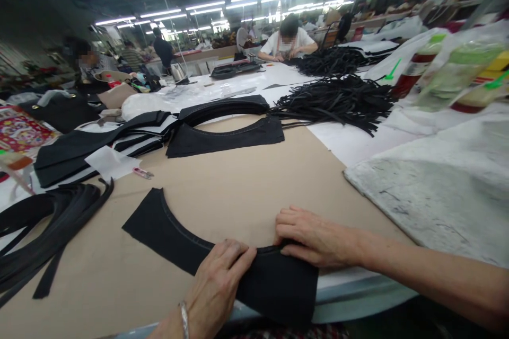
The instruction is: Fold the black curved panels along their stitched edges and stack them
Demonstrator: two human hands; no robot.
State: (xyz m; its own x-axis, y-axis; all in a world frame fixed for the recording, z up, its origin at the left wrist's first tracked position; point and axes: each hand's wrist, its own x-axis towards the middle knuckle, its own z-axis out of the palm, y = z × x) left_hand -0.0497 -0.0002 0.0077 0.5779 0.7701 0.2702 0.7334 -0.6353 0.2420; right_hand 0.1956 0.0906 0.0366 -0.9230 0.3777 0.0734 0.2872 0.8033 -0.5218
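The black cloth [186,246] lies on the near part of the brown board [238,180], a flat, matte, crescent-shaped piece with a wide hollow facing the board's far side; a narrow raised band with a faint line beside it follows the hollow, and the outer side looks plain and smooth. Its narrower-looking end points toward the board's left side, while the other end reaches past the board's near edge and over the rim of the counter [345,143]. The left grip [220,280], at the board's near edge, lies palm down on the cloth, fingers close together near the band; whether it pinches anything I cannot tell. The right grip [306,235], at the board's near right, is narrow, thumb on the cloth and fingers curled by the band; I cannot tell whether cloth is caught between them. The middle of the board is bare, leaving open room up to the stacked black pieces [226,145] by its far edge. Black strips [67,222] crowd the board's left side, small snips [143,173] and white paper [109,163] lie toward its far left, and a stained pale slab [433,185] borders its right edge
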